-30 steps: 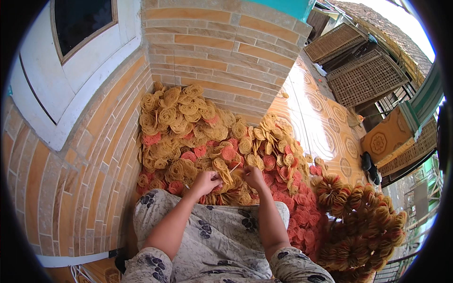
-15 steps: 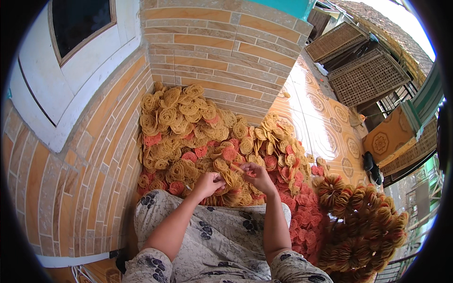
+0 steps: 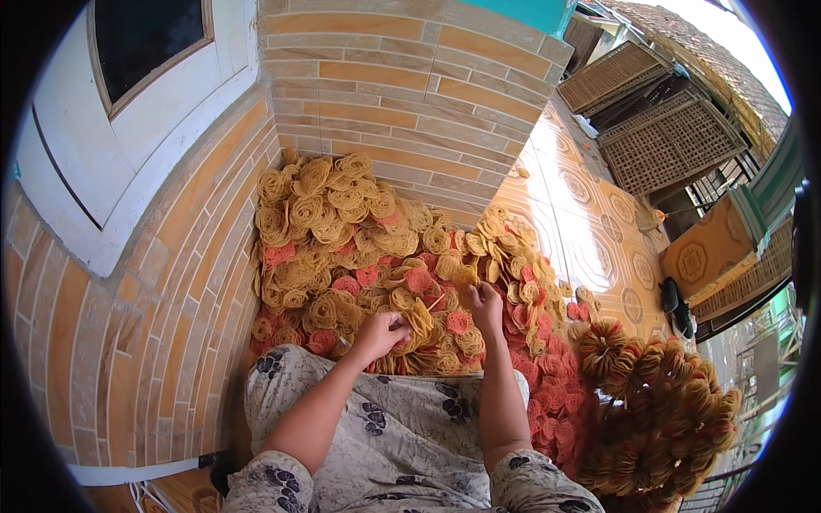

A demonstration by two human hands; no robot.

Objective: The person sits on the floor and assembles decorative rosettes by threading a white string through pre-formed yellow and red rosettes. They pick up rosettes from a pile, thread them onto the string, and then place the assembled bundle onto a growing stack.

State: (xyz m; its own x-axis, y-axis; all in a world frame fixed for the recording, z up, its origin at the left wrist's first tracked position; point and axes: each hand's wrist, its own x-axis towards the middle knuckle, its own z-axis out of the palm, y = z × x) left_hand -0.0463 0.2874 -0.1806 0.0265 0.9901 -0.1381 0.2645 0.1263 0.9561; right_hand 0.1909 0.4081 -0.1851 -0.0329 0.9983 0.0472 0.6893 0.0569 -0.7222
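My left hand (image 3: 382,335) is closed on a small stack of yellow lacy cracker discs (image 3: 417,318), which look like coiled noodles. A thin stick (image 3: 437,303) juts out from the right of this stack. To the right and a little farther away, my right hand (image 3: 486,306) pinches a single yellow cracker disc (image 3: 464,277) over the heap. Beneath both hands spreads a big heap of yellow discs (image 3: 316,214) mixed with coral-red discs (image 3: 418,279). More coral-red discs (image 3: 552,398) lie gathered beside my right forearm.
Bundles of threaded yellow and red discs (image 3: 658,402) stand at the right. A tiled wall (image 3: 385,94) backs the heap, and another with a white door (image 3: 77,171) rises at left. Woven panels (image 3: 671,141) and dark shoes (image 3: 676,306) are off to the right.
My right hand has moved up and away from the stack, and a yellow cracker disc now shows in its fingers. My left hand has stayed nearly in place with the stack.
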